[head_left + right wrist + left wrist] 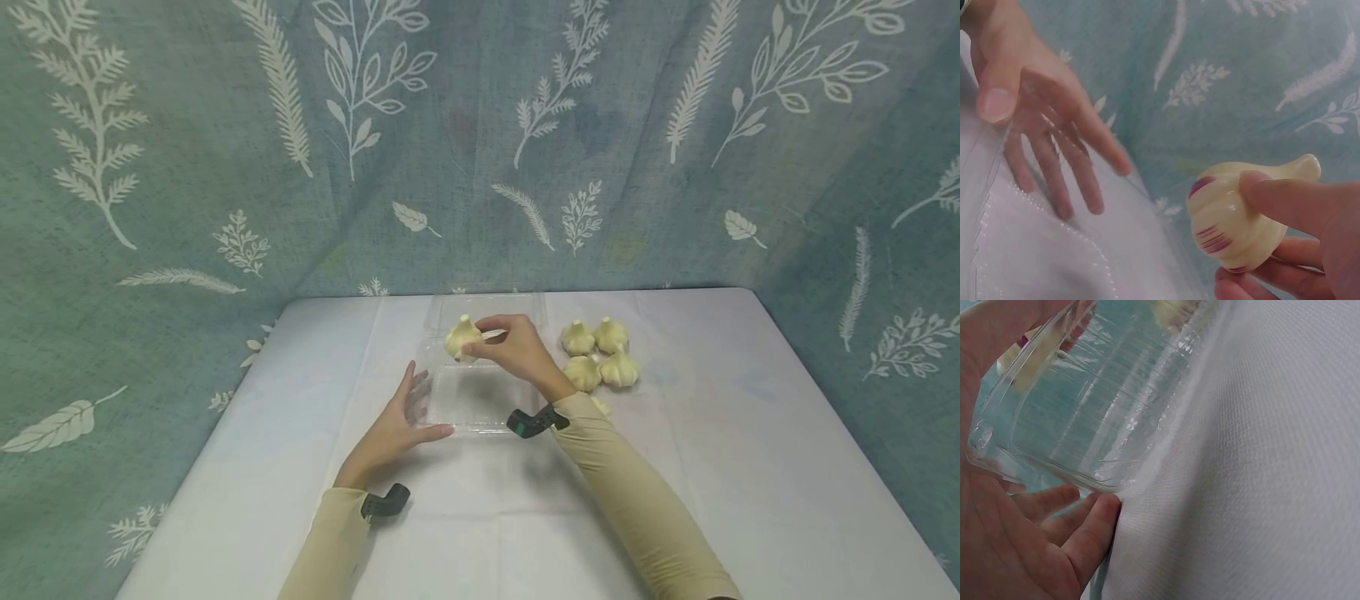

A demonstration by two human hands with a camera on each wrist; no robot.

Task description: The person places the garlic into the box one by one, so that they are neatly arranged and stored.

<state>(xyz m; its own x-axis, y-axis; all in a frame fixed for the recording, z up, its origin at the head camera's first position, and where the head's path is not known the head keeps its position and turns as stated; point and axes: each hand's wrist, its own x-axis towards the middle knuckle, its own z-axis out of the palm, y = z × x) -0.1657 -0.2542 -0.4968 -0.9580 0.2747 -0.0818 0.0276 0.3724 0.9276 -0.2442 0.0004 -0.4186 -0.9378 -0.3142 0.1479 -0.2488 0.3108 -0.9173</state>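
Past the near beige sleeve, across the white tabletop, looks like the placing step at an open clear box. Holds the left hand spread wide at its left side; with the right hand angled inward, pinches a garlic bulb between thumb and fingers, over the box. Probably calls for lowering it inside and releasing.

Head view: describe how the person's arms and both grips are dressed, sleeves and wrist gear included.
The left sleeve and right sleeve are long, plain beige, the right one creased. Each wrist carries a dark, angular unit: the left unit and the right unit, which shows a small green patch. The left grip and right grip wear no gloves.
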